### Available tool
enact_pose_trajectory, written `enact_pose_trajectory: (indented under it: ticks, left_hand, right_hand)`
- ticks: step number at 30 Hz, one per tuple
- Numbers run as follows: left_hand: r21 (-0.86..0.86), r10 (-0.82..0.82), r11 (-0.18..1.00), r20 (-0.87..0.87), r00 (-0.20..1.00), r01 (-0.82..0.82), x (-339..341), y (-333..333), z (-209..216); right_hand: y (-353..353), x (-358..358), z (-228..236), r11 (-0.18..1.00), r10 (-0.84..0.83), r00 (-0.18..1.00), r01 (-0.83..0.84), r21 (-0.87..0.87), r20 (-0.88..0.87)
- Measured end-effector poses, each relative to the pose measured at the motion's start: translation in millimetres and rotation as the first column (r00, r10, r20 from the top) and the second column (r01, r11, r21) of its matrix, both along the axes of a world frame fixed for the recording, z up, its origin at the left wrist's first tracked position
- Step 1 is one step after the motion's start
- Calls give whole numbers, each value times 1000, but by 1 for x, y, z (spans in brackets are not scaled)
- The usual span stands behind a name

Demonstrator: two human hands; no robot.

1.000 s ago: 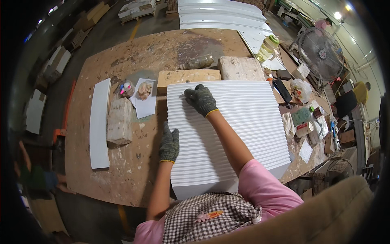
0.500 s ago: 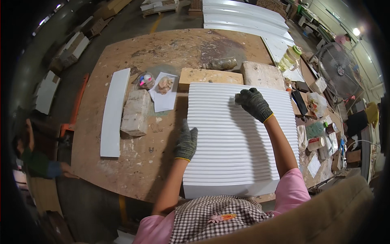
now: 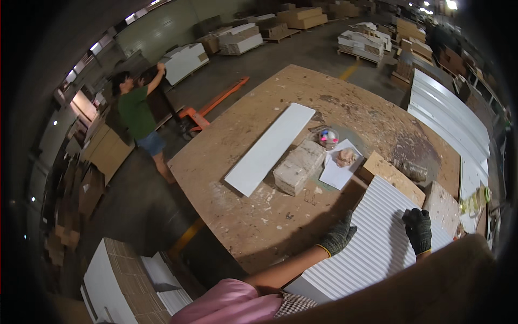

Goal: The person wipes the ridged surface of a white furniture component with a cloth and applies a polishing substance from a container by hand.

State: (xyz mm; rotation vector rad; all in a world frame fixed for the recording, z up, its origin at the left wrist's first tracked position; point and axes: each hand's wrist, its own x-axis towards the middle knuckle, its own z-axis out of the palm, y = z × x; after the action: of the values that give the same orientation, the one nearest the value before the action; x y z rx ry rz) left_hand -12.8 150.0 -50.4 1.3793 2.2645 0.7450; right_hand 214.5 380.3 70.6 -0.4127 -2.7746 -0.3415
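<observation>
A white stack of strips or boards (image 3: pixel 367 248) with a ridged top lies in front of me at the table's right. My left hand (image 3: pixel 339 237), in a dark grey knit glove, rests along its left edge with fingers stretched out and thumb apart. Over the far right part of the ridges is my right hand (image 3: pixel 418 231), gloved alike, its fingers curled closed. What it pinches, if anything, is too small and dark to name. Behind the stack sit a yellowish wood block (image 3: pixel 396 178) and a pale wrapped block (image 3: pixel 442 206).
On the stained wooden table (image 3: pixel 216 216) lie a long white board (image 3: pixel 270 148), a wrapped block (image 3: pixel 299 167), a tub of small coloured things (image 3: pixel 327 137) and white paper (image 3: pixel 335 173). A person in green (image 3: pixel 137 116) stands beyond, near an orange pallet jack (image 3: pixel 216 105).
My view has swung left, bringing the other person and the pallet jack fully into sight. Both my hands remain at the ridged stack, the right one still closed.
</observation>
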Motion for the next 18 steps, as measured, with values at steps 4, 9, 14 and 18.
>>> enact_pose_trajectory:
  ticks: [4,9,14,18]
  left_hand:
    - [158,-3,988,18,1000,0,2,0,-6]
    - [-29,-40,999,152,988,44,-3,-3,13]
    - [-91,-46,994,157,987,61,-10,-7,44]
    - [-41,-60,997,143,988,67,-9,-11,51]
  right_hand:
    - [0,-19,-2,994,29,998,-35,-101,-61]
    - [-3,-53,-4,990,94,994,-99,-101,-52]
    - [-8,-78,-8,995,84,996,-82,-54,21]
    - [-13,-69,-12,928,-87,967,-8,-372,-238]
